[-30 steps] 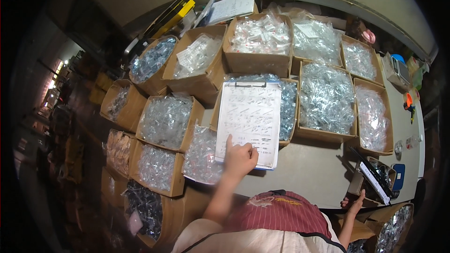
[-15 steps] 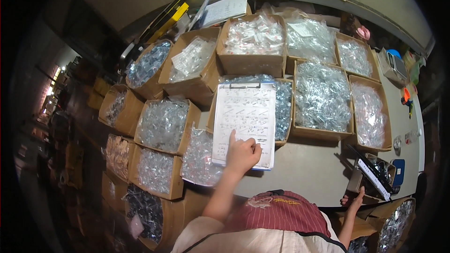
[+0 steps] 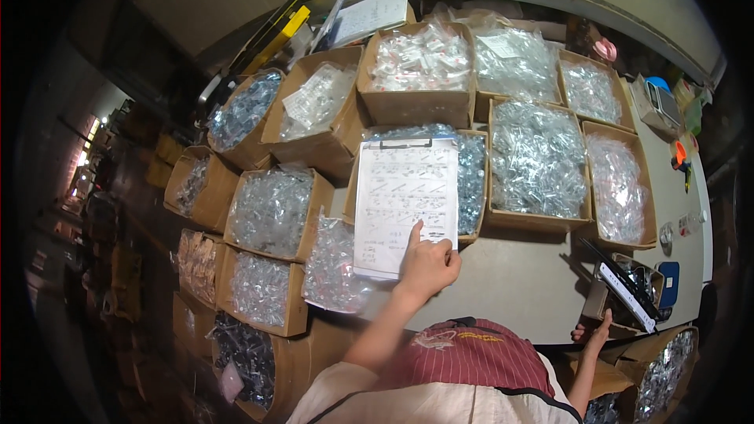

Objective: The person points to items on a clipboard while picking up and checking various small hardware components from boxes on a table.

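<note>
L hand (image 3: 428, 265) index finger out on clipboard sheet (image 3: 404, 204), other fingers curled, R hand (image 3: 593, 334) fingers loosely spread at worktop (image 3: 518, 290) edge, boxes w/ clear bags (image 3: 538, 159) around

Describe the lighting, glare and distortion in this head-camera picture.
Head view: strong fisheye bending, the table edge curves and black corners ring the frame; bright light on the clipboard sheet, glare sparkling off the plastic bags in the boxes; the left floor side sinks into shadow; the left hand stays sharp.

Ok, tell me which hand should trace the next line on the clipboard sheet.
Left: the left hand lies on the clipboard sheet, index finger out; the right hand is at the table edge, apart from it.
</note>
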The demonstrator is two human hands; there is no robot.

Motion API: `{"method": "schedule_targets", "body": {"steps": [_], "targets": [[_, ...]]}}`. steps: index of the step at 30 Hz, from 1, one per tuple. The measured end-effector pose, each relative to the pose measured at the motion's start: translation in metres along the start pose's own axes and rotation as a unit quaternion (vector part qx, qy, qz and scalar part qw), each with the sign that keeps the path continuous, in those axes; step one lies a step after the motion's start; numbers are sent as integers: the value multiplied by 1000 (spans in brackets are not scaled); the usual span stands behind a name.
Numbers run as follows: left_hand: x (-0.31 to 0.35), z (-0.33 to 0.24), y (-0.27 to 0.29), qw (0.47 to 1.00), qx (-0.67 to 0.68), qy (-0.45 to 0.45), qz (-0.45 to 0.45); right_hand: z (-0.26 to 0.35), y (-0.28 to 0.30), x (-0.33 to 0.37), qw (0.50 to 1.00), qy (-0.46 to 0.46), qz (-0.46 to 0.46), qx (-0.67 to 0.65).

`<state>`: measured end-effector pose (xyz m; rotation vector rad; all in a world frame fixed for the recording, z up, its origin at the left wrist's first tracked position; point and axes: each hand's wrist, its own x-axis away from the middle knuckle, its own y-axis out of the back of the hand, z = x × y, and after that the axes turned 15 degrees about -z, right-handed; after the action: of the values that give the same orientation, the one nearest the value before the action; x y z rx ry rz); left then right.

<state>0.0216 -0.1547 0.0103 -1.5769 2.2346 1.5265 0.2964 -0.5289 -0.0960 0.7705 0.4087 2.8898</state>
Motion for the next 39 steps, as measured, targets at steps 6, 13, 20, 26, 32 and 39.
{"method": "schedule_targets", "body": {"steps": [6,13,20,26,32,39], "targets": [[-3,-2,0,1000,13,20,10,-6,4,-8,1000,-2,-4,-6],[0,-8,-4,999,-17,6,30,-16,8,-27,1000,-21,-3,0],[9,-9,14,979,150,140,-4,-6,9,-11,999,-5,-15,31],[64,12,29,797,375,402,252,-5,4,-9,999,-35,-13,14],[98,23,22,684,416,576,166,9,-3,4,986,-154,62,-17],[98,51,10,515,611,600,-36,29,-5,11,937,-156,99,-296]]}}
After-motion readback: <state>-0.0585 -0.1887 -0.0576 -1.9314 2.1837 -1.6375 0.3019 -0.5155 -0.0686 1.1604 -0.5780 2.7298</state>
